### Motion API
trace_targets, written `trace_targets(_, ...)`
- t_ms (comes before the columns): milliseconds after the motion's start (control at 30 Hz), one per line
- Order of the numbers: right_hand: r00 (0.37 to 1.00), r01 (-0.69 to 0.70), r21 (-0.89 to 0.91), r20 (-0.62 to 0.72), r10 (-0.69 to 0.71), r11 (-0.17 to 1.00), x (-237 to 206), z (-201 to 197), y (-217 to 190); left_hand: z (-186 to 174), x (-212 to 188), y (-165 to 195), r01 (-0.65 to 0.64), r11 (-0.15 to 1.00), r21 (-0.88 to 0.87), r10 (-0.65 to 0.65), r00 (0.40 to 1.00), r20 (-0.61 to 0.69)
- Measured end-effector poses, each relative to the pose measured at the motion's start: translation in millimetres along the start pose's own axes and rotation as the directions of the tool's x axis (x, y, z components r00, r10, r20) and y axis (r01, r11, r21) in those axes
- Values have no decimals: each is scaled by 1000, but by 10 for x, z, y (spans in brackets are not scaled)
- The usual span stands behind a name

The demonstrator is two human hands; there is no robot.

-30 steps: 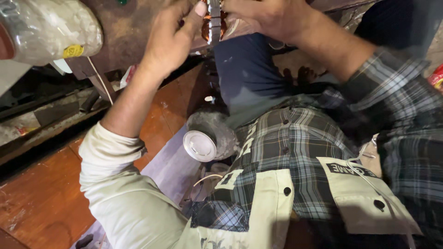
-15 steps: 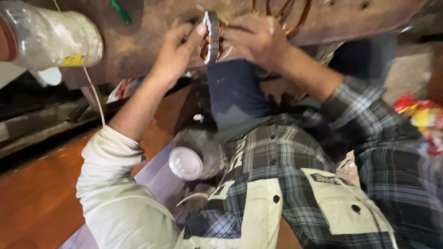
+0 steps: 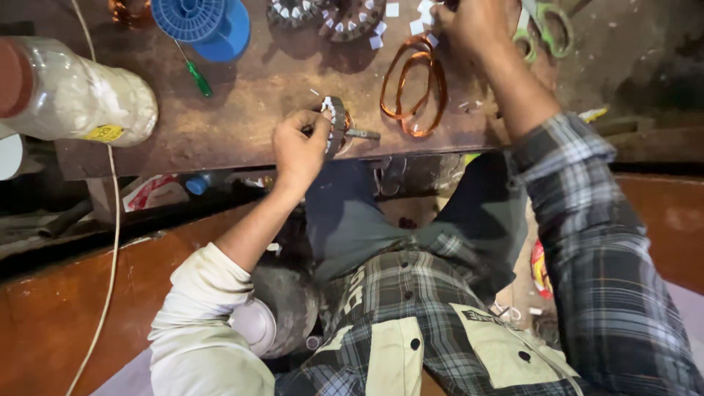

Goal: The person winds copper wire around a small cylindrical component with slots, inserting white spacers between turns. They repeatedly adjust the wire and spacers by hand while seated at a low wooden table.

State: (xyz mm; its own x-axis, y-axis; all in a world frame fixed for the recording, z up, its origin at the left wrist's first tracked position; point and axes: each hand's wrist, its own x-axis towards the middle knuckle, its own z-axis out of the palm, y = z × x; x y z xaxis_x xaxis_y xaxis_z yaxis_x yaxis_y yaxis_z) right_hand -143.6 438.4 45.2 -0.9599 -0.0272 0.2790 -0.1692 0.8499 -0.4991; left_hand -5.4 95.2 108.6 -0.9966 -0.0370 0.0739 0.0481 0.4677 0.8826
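A half second ago both hands met on the stator (image 3: 336,126); now only the left hand (image 3: 299,149) has it, grip closed around its edge, holding it upright at the near edge of the surface (image 3: 242,110). The right hand (image 3: 473,22) has moved away to the far side beside the scissors (image 3: 544,28); whether its grip is open I cannot tell. One copper coil (image 3: 415,84) lies between them, one blue spool (image 3: 198,20) farther left, one green screwdriver (image 3: 196,76), one jar (image 3: 73,95).

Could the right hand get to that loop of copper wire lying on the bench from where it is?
Probably yes: the right hand is up on the bench right beside the copper wire loop, with nothing between them.
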Motion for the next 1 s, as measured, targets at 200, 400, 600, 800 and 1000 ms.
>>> trace_targets(200, 923, -301, -90, 223, 314, 949, 440, -82, -531, -18, 12, 52, 29, 999, 45, -29, 1000, -3)
trace_targets(400, 928, -296, -187, 176, 329, 937, 400, -189, -762, 16, -57, -41, 8, 1000, 27, -7, 998, -59)
trace_targets(600, 998, -67, -292, -34, 59, 954, 282, -104, -798, 4, -101, -98, -96, 989, 110, 105, 991, -82)
trace_targets(800, 983, -147, -242, -142, 115, 959, 227, -44, -825, -73, -579, 28, -21, 995, -94, -2, 973, -232)
trace_targets(1000, 989, -146, -257, -31, 142, 955, 248, -21, -736, -24, -1082, -229, -162, 985, -53, 129, 912, -389)
